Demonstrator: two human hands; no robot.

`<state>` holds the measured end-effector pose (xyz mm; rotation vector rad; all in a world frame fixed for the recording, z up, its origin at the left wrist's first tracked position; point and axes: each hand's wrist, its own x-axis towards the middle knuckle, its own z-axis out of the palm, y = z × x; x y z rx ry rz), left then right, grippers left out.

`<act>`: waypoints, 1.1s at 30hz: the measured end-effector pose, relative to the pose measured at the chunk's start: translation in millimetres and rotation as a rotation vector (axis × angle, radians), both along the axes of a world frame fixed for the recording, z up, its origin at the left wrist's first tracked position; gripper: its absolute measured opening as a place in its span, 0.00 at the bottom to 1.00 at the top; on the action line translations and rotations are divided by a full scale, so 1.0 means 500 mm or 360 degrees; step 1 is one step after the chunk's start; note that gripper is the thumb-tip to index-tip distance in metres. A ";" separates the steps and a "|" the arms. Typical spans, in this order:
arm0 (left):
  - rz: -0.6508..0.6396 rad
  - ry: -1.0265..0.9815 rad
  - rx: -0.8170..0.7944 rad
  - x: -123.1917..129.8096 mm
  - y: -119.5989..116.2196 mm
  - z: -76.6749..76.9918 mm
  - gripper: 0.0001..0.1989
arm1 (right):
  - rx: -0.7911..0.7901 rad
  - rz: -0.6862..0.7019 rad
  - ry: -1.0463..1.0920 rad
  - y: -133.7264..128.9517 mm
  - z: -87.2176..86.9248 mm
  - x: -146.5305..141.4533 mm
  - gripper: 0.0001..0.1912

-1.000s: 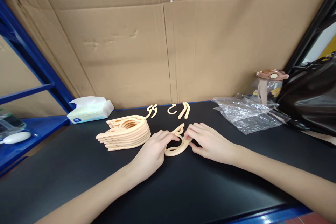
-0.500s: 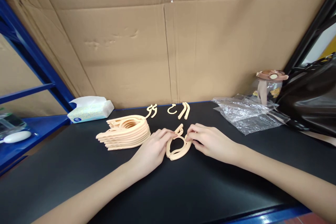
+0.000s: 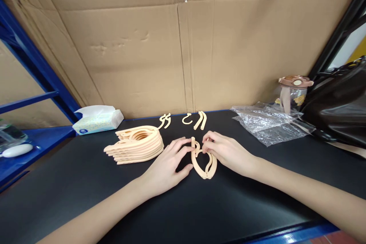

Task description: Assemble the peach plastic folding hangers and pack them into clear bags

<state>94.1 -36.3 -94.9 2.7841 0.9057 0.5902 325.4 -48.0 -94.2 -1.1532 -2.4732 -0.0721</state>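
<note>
A cream plastic folding hanger (image 3: 199, 167) lies on the black tabletop, its arms folded round into a loop with the point toward me. My left hand (image 3: 168, 164) has its fingertips on the hanger's left arm, with the thumb against the outer edge. The fingers of my right hand (image 3: 225, 150) are closed on the right arm near the top; they hide part of it. To the left, several matching folded hangers (image 3: 137, 145) are piled up. Loose hooks (image 3: 187, 119) and two curved arm pieces (image 3: 201, 120) rest along the back.
A tissue pack (image 3: 98, 119) sits at the back left beside a blue metal frame (image 3: 42, 68). Crumpled clear plastic bags (image 3: 268, 126), a brown-lidded bottle (image 3: 294, 91) and a black bag (image 3: 337, 103) are at the right. Cardboard (image 3: 137, 61) walls the rear.
The hanger has turned on the tabletop, its lower point swinging to the right. My left hand's fingers have spread, with the thumb now showing at the hanger's left edge.
</note>
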 end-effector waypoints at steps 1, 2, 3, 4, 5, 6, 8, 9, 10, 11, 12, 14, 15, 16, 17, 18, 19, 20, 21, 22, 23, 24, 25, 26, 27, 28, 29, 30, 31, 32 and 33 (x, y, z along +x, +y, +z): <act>-0.0003 0.0012 0.0001 0.000 0.000 0.000 0.17 | 0.0018 -0.0077 -0.0021 -0.001 0.001 -0.002 0.08; -0.0003 0.0026 -0.0003 -0.001 0.000 0.000 0.16 | 0.0034 -0.0168 -0.0052 -0.002 0.003 -0.003 0.06; -0.0002 0.0039 -0.0008 -0.001 0.001 0.000 0.15 | 0.0043 -0.0256 -0.0086 -0.003 0.005 -0.004 0.05; -0.0001 0.0048 -0.0012 -0.001 0.001 0.001 0.15 | 0.0044 -0.0323 -0.0117 -0.003 0.007 -0.004 0.05; -0.0002 0.0049 -0.0014 -0.001 0.001 0.001 0.15 | 0.0039 -0.0360 -0.0139 -0.003 0.008 -0.004 0.06; -0.0006 0.0044 -0.0015 -0.001 0.001 0.002 0.14 | 0.0029 -0.0365 -0.0149 -0.003 0.009 -0.005 0.07; -0.0027 0.0021 -0.0020 0.000 0.001 0.003 0.12 | -0.0010 -0.0317 -0.0130 -0.003 0.008 -0.005 0.09; -0.0042 0.0009 -0.0025 0.000 0.001 0.003 0.10 | -0.0036 -0.0271 -0.0106 -0.002 0.007 -0.005 0.09; -0.0058 0.0000 -0.0033 -0.001 0.001 0.004 0.09 | -0.0065 -0.0219 -0.0071 -0.002 0.006 -0.006 0.10; -0.0074 -0.0007 -0.0041 -0.001 0.001 0.004 0.09 | -0.0101 -0.0163 -0.0023 -0.002 0.005 -0.007 0.10; -0.0085 -0.0010 -0.0054 -0.002 0.000 0.004 0.09 | -0.0147 -0.0102 0.0038 -0.002 0.003 -0.008 0.11; -0.0090 -0.0009 -0.0090 -0.004 -0.001 0.005 0.15 | -0.0274 0.0017 0.0210 -0.004 0.002 -0.011 0.09; -0.0087 -0.0010 -0.0111 -0.004 -0.002 0.005 0.21 | -0.0359 0.0075 0.0321 -0.005 0.001 -0.012 0.08; -0.0079 -0.0012 -0.0134 -0.004 -0.003 0.006 0.26 | -0.0466 0.0131 0.0451 -0.007 0.001 -0.014 0.07; -0.0068 -0.0006 -0.0161 -0.004 -0.005 0.007 0.31 | -0.0585 0.0187 0.0594 -0.008 0.001 -0.016 0.06; -0.0052 0.0007 -0.0186 -0.003 -0.006 0.008 0.34 | -0.0704 0.0234 0.0743 -0.008 0.001 -0.017 0.05; -0.0036 0.0022 -0.0196 -0.001 -0.008 0.009 0.37 | -0.0808 0.0262 0.0889 -0.007 0.001 -0.017 0.04; -0.0017 0.0037 -0.0189 0.000 -0.010 0.011 0.38 | -0.0889 0.0254 0.1015 -0.006 0.001 -0.017 0.03; 0.0000 0.0046 -0.0157 0.002 -0.011 0.012 0.38 | -0.0930 0.0208 0.1108 -0.003 0.001 -0.016 0.04; 0.0012 0.0044 -0.0101 0.003 -0.011 0.014 0.38 | -0.0932 0.0133 0.1159 0.002 0.000 -0.014 0.06; 0.0016 0.0033 -0.0027 0.003 -0.011 0.015 0.37 | -0.0907 0.0051 0.1174 0.007 -0.001 -0.011 0.08; 0.0021 0.0013 0.0052 0.002 -0.010 0.017 0.35 | -0.0878 -0.0022 0.1166 0.012 -0.001 -0.008 0.10; 0.0030 -0.0008 0.0127 0.001 -0.009 0.019 0.32 | -0.0865 -0.0070 0.1148 0.017 -0.002 -0.006 0.11; 0.0046 -0.0031 0.0195 -0.001 -0.007 0.020 0.30 | -0.0888 -0.0084 0.1132 0.022 -0.002 -0.003 0.13; 0.0064 -0.0055 0.0261 -0.003 -0.005 0.022 0.29 | -0.0950 -0.0072 0.1138 0.026 -0.001 -0.002 0.15; 0.0084 -0.0078 0.0319 -0.005 -0.003 0.023 0.29 | -0.1046 -0.0049 0.1162 0.027 0.001 -0.002 0.17; 0.0101 -0.0094 0.0367 -0.007 -0.002 0.025 0.29 | -0.1152 -0.0022 0.1205 0.028 0.003 -0.002 0.18; 0.0112 -0.0100 0.0399 -0.009 -0.001 0.026 0.29 | -0.1253 0.0003 0.1258 0.027 0.006 -0.003 0.19; 0.0119 -0.0098 0.0415 -0.010 0.000 0.027 0.30 | -0.1337 0.0030 0.1317 0.024 0.009 -0.004 0.19; 0.0126 -0.0090 0.0416 -0.010 0.000 0.027 0.30 | -0.1398 0.0055 0.1378 0.021 0.012 -0.005 0.18; 0.0135 -0.0083 0.0407 -0.010 0.000 0.028 0.31 | -0.1438 0.0071 0.1431 0.018 0.015 -0.006 0.18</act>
